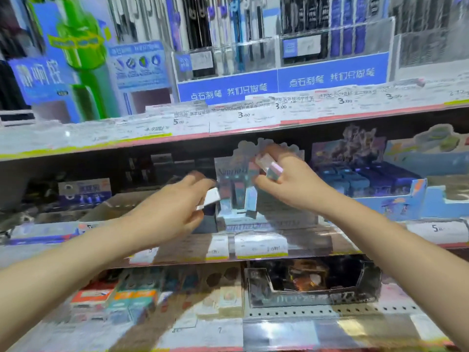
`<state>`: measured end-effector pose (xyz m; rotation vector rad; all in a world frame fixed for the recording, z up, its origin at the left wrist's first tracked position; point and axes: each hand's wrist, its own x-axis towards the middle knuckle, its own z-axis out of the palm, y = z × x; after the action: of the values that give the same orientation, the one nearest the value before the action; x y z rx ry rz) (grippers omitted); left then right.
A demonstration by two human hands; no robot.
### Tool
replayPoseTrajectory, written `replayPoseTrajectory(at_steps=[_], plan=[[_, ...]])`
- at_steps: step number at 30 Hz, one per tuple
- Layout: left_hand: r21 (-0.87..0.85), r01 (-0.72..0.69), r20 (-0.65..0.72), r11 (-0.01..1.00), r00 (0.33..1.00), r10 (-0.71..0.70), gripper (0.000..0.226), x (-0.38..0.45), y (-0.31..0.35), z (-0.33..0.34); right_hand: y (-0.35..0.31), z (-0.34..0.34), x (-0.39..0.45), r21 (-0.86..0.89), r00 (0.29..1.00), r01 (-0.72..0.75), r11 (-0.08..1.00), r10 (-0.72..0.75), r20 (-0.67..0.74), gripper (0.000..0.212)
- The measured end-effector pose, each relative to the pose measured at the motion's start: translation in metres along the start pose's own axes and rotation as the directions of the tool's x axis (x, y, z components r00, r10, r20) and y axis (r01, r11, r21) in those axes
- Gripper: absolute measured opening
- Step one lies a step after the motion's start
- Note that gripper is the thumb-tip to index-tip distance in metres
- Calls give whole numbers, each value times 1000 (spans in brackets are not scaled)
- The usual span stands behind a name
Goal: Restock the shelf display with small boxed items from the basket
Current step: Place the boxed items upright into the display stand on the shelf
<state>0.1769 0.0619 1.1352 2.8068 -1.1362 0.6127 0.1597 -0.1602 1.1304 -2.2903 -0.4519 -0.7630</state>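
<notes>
Two small pale boxes mid-restock: left hand (175, 204) fingers grip a white box (210, 198), right hand (284, 179) fingers pinch a pastel box (270, 168) over the partly filled cardboard display tray (253, 199); basket unseen.

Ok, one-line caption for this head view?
Both hands at the middle-shelf display box: left hand and right hand each hold a small box.

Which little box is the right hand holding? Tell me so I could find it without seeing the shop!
Find the middle shelf, the one both arms reach into, and the tall picture-card display box at its centre. Just in front of the card's top, the right hand pinches a small box in its fingers. It is pale and shimmery pink, held higher than the white-topped box in the left hand.
</notes>
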Motion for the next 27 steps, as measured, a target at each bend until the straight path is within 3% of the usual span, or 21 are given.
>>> replayPoseTrajectory(at_steps=[3, 7, 17, 27], plan=[[68, -79, 69, 995, 995, 75, 47, 7, -10, 2, -6, 9, 7, -102, 999, 47, 994, -45, 16, 16], [16, -182, 134, 983, 975, 178, 36, 15, -19, 5, 1, 16, 14, -245, 994, 104, 964, -96, 45, 22], [-168, -251, 77, 953, 961, 267, 44, 19, -26, 4, -2, 26, 12, -149, 994, 105, 983, -101, 32, 17], [-132, -201, 129, 971, 967, 218, 45, 19, -25, 3, -6, 15, 9, -98, 988, 117, 988, -106, 111, 19]])
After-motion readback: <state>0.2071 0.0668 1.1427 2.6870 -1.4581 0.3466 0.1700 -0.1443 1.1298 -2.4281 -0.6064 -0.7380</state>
